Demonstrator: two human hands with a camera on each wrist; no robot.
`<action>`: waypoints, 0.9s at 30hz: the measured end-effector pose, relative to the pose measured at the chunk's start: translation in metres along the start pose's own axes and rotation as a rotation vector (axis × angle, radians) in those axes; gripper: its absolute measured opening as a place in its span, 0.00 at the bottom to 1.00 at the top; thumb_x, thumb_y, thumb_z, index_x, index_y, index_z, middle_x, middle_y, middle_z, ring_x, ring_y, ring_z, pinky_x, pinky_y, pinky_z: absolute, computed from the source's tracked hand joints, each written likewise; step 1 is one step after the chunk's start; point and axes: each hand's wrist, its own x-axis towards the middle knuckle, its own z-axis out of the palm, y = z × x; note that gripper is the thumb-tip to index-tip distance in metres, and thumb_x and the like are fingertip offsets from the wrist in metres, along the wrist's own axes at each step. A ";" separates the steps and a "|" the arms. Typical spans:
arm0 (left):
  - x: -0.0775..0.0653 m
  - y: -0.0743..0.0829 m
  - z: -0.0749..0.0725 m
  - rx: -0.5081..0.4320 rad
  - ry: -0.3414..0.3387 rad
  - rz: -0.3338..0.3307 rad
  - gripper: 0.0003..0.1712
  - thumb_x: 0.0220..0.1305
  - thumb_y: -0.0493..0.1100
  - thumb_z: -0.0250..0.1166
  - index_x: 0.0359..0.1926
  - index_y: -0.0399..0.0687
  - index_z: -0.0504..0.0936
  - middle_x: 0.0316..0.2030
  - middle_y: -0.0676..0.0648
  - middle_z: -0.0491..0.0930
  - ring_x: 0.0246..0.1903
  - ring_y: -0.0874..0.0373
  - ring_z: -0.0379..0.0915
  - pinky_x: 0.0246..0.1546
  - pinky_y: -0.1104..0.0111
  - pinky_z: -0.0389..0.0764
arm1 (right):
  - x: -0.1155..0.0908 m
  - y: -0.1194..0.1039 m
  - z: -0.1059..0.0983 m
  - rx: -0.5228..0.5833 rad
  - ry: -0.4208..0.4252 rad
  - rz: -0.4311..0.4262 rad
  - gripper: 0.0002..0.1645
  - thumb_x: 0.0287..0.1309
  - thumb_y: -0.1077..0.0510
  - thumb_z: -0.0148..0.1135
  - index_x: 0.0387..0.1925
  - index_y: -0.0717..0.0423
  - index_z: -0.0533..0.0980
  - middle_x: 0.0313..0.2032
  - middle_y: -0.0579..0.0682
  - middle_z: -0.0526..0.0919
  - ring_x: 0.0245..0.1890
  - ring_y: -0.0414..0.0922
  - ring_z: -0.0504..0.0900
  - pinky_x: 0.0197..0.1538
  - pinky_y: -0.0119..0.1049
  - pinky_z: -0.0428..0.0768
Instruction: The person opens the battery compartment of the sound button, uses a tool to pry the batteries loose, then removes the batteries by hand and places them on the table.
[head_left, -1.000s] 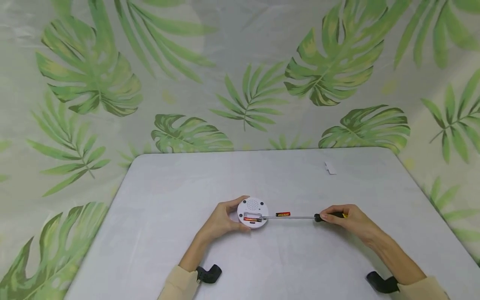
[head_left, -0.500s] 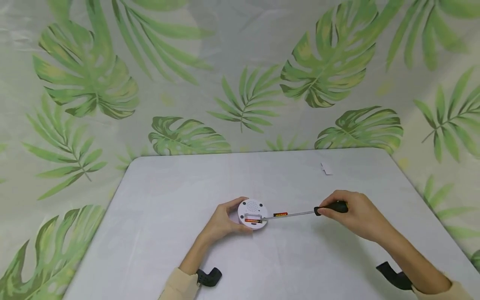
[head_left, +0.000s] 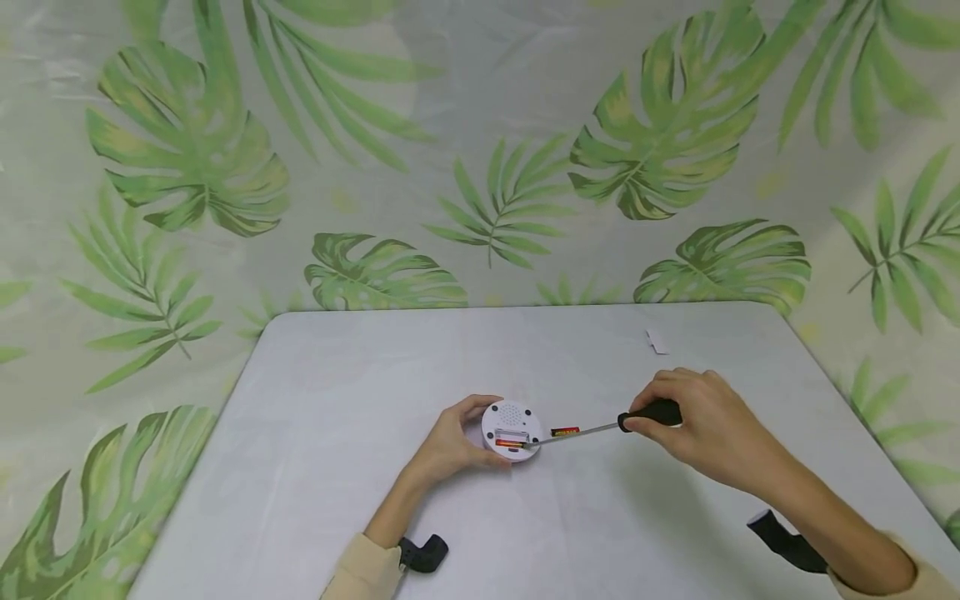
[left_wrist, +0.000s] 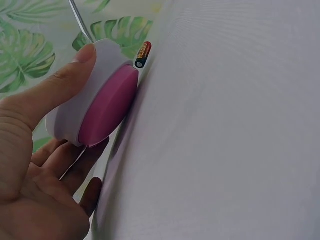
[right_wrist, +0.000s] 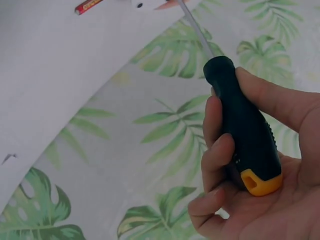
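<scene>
With thumb and fingers around its rim, my left hand (head_left: 450, 446) holds a round white device (head_left: 512, 412), its battery compartment uncovered and facing up. In the left wrist view the other face of the device (left_wrist: 97, 100) is pink. One red-and-black battery (head_left: 510, 444) lies in the compartment. My right hand (head_left: 708, 429) grips a screwdriver (right_wrist: 245, 125) by its dark handle with a yellow end. The shaft slants down leftward, and its tip meets the right end of that battery; exact contact is too small to tell. A second battery (head_left: 565, 432) lies on the table just right of the device.
A small white piece (head_left: 657, 342) lies toward the back right of the white table (head_left: 375, 375). Behind the table hangs a leaf-patterned cloth (head_left: 495, 167). Black wrist mounts (head_left: 424, 553) sit on both forearms.
My right hand has risen and turned, so the screwdriver tilts from level to slanting down toward the device. Its tip stays at the compartment. My left hand keeps its hold.
</scene>
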 end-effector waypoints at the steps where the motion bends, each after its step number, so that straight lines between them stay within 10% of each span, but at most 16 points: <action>1: 0.000 0.000 0.000 -0.005 -0.001 0.001 0.51 0.28 0.39 0.84 0.60 0.57 0.74 0.56 0.57 0.80 0.61 0.59 0.71 0.69 0.53 0.58 | 0.000 0.000 0.000 -0.004 -0.003 -0.001 0.07 0.47 0.51 0.75 0.28 0.38 0.82 0.28 0.31 0.80 0.28 0.34 0.74 0.40 0.37 0.67; 18: -0.005 0.025 0.001 -0.048 -0.001 -0.012 0.50 0.29 0.31 0.82 0.60 0.45 0.73 0.55 0.46 0.81 0.60 0.52 0.71 0.70 0.50 0.56 | 0.003 -0.008 0.002 -0.089 0.053 -0.060 0.09 0.41 0.53 0.77 0.25 0.41 0.82 0.25 0.33 0.80 0.30 0.36 0.76 0.34 0.33 0.61; 27: 0.002 0.003 0.006 -0.007 0.021 0.006 0.51 0.25 0.30 0.83 0.59 0.47 0.74 0.54 0.48 0.82 0.61 0.54 0.70 0.71 0.53 0.53 | 0.004 -0.015 0.006 -0.152 0.076 -0.111 0.10 0.39 0.52 0.78 0.23 0.42 0.81 0.24 0.34 0.78 0.29 0.37 0.73 0.33 0.33 0.61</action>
